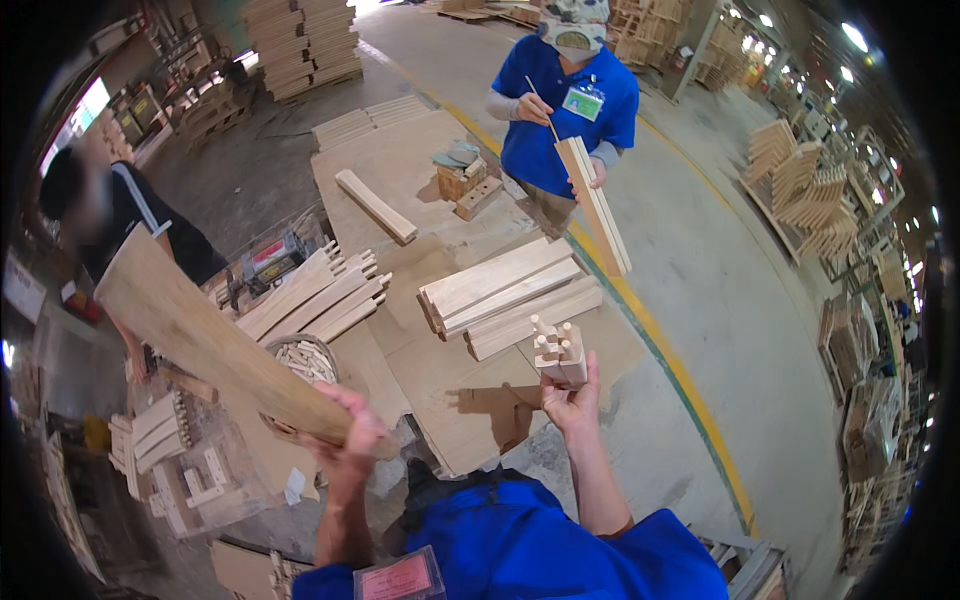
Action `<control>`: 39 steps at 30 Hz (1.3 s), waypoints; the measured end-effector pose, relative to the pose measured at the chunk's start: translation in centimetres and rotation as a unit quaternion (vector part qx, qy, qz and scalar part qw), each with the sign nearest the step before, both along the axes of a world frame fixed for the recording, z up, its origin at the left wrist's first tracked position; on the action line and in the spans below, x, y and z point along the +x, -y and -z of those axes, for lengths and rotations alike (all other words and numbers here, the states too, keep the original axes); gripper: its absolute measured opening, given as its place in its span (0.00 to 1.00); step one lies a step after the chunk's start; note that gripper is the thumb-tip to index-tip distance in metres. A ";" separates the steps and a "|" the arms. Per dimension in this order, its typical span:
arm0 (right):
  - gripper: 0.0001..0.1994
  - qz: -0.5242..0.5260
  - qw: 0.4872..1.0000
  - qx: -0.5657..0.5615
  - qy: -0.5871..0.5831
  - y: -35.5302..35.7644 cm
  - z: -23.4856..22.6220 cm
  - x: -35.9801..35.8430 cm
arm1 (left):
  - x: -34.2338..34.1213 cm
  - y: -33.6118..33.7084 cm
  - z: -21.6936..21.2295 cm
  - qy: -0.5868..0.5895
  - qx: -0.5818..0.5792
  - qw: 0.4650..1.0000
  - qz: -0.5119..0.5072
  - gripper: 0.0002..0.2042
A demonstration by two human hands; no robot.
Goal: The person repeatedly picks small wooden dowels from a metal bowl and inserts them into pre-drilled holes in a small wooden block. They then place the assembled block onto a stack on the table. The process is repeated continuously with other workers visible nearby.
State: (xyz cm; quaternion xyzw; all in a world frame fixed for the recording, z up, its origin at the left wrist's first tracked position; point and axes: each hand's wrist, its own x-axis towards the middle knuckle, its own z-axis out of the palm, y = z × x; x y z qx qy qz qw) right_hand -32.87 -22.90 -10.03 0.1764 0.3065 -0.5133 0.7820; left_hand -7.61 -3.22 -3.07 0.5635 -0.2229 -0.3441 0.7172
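Observation:
My left hand (347,430) is closed round the narrow end of a long wooden paddle (205,325), which widens away from me toward the upper left. My right hand (573,402) holds up a pale wooden piece with dowels (562,366), several round pegs sticking out of its end; whether it is one block or a bundle of parts seen end-on, I cannot tell. Below the paddle is a round basket of short dowels (303,357), partly covered by it. Stacked wooden boards (500,290) lie on the table just beyond my right hand.
Cardboard covers the worktable (385,270). On it are pegged wooden rails (325,300), a single slat (376,206) and small wood blocks (462,185). Across the table a person in blue (570,95) holds a board and thin stick. Another person (165,215) stands at left.

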 end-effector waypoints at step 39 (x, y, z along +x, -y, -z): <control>0.15 -0.367 -0.154 -0.747 -0.533 7.2 -2.1 46.1 | 13.9 -19.4 4.0 0.054 0.291 0.901 -0.317 0.15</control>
